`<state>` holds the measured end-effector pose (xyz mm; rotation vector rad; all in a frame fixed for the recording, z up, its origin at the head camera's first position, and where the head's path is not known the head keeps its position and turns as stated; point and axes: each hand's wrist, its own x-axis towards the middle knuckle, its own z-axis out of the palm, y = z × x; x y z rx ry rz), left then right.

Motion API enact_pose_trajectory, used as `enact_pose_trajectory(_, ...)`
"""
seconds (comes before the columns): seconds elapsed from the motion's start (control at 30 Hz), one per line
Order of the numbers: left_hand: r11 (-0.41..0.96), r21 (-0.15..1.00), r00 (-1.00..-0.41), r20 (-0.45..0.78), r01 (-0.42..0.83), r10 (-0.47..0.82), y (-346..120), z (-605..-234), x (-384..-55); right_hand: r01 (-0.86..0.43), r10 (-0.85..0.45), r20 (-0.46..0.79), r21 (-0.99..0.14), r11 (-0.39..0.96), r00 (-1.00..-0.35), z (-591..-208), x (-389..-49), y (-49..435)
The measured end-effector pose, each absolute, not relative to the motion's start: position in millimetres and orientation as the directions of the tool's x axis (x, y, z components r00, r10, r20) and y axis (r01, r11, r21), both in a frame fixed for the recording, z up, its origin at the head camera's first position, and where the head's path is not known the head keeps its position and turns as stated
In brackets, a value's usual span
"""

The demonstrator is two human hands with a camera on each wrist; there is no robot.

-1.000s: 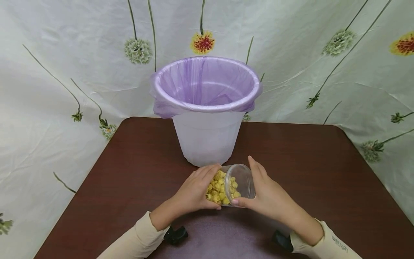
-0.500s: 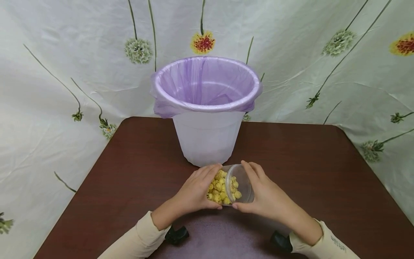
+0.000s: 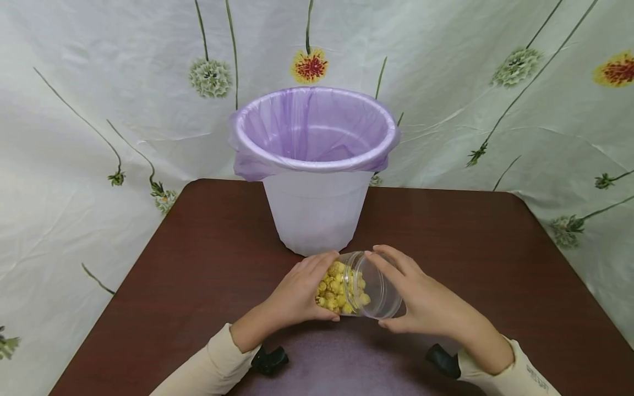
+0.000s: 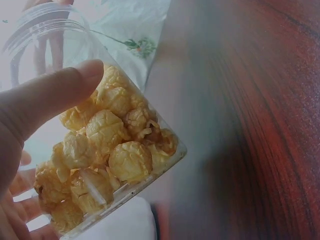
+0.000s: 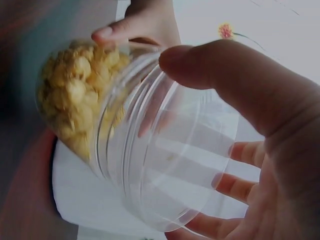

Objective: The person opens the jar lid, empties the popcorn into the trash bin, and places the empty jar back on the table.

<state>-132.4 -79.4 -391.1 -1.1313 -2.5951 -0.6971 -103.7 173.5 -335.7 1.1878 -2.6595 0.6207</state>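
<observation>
A clear plastic jar [image 4: 172,152] holding yellow popcorn [image 3: 334,291] lies tilted on its side, its mouth toward the right. My left hand [image 3: 299,290] grips the jar's body, thumb on the near side and fingers over the far side. At the mouth, my right hand [image 3: 428,300] holds a clear lid [image 3: 386,294] by its edge between thumb and fingers. In the right wrist view the lid [image 5: 187,165] stands at the threaded rim, slightly off it and at an angle; whether they still touch is hard to tell.
A white bin [image 3: 314,212] lined with a purple bag [image 3: 317,129] stands on the dark wooden table [image 3: 446,242], just beyond the hands. Behind hangs a flowered cloth [image 3: 446,110]. A greyish patch [image 3: 342,357] covers the table's near middle.
My right hand has shifted rightward, and the lid has come away from the jar's rim with it. My left hand and the jar have stayed nearly still.
</observation>
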Motion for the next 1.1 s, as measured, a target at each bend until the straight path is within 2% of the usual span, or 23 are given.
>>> enact_pose_trajectory(0.23, 0.599, 0.329, -0.683, 0.376, 0.730, 0.626, -80, -392, -132, -0.668, -0.604, 0.286, -0.293, 0.684, -0.744, -332, -104, 192)
enact_pose_trajectory(0.57, 0.593, 0.330, -0.678, 0.390, 0.734, 0.623, -81, -395, -132, -0.504, -0.505, 0.080, -0.301, 0.810, -0.859, -344, -107, 211)
enact_pose_trajectory(0.83, 0.590, 0.333, -0.678, 0.391, 0.735, 0.623, -80, -395, -131, -0.373, -0.422, -0.090, -0.329, 0.868, -0.902, -367, -113, 224)
enact_pose_trajectory(1.1, 0.603, 0.333, -0.689, 0.377, 0.725, 0.619, -81, -394, -130, -0.216, -0.321, -0.265, -0.361, 0.907, -0.909, -389, -116, 233)
